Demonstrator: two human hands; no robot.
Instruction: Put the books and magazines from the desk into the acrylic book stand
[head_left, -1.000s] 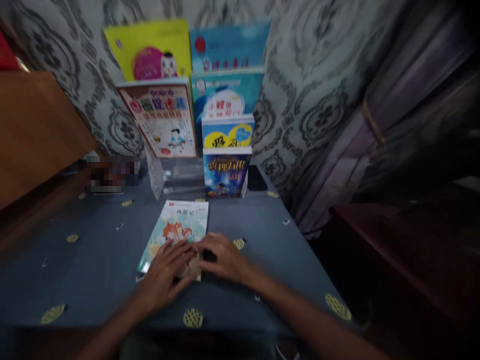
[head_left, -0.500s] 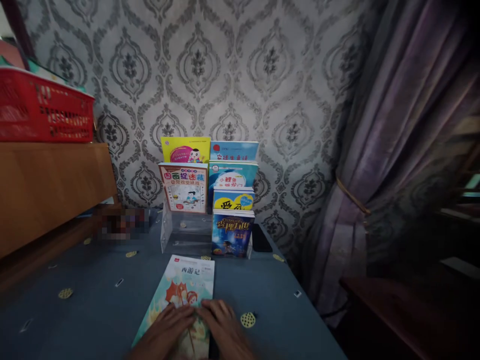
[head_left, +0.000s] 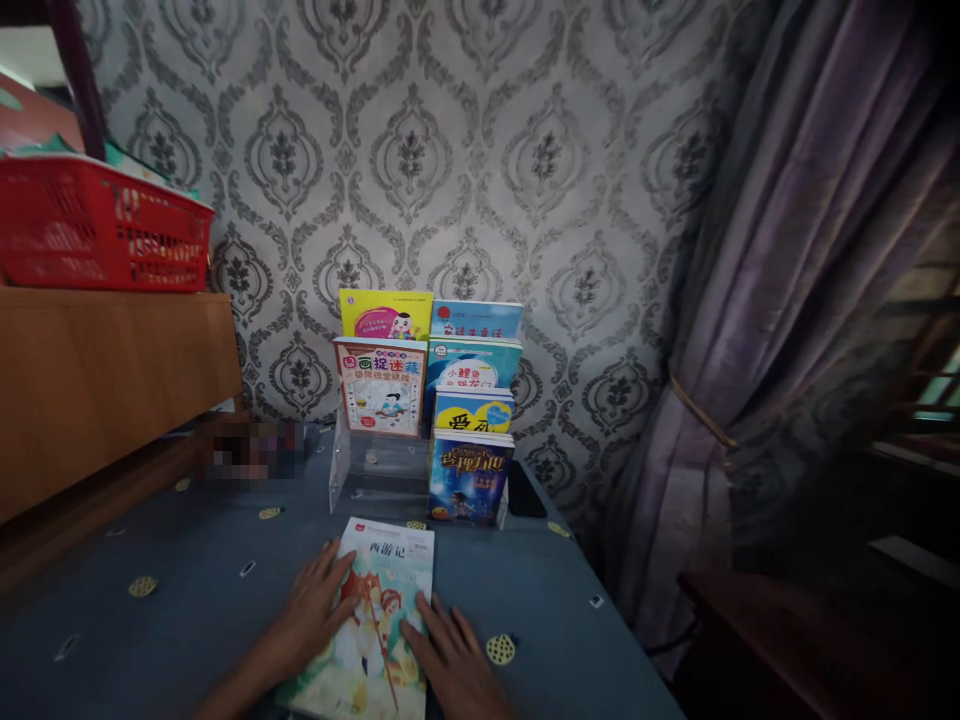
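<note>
A picture book [head_left: 375, 640] with a pale green illustrated cover lies face up on the blue tablecloth in front of me. My left hand [head_left: 315, 600] rests at its left edge, fingers spread, fingertips on the cover. On the opposite side, my right hand [head_left: 454, 645] lies with its fingers apart, some of them over the book's right edge. Just behind the book stands a clear acrylic book rack [head_left: 375, 490]. Its right column holds several books, with a dark blue book [head_left: 470, 480] at the front. Its left column holds a white-and-orange book [head_left: 381, 390] and a yellow book [head_left: 386, 312].
A black phone-like slab [head_left: 526, 490] lies right of the rack. At left, a red basket [head_left: 105, 225] sits on a wooden cabinet [head_left: 112, 380]. Patterned wallpaper backs the table, and a purple curtain [head_left: 697, 330] hangs at right. A blurred-out patch covers something left of the rack.
My hands have moved apart from the middle of the cover to the book's left and right edges. The whole view has shifted slightly, with things appearing lower and further right.
</note>
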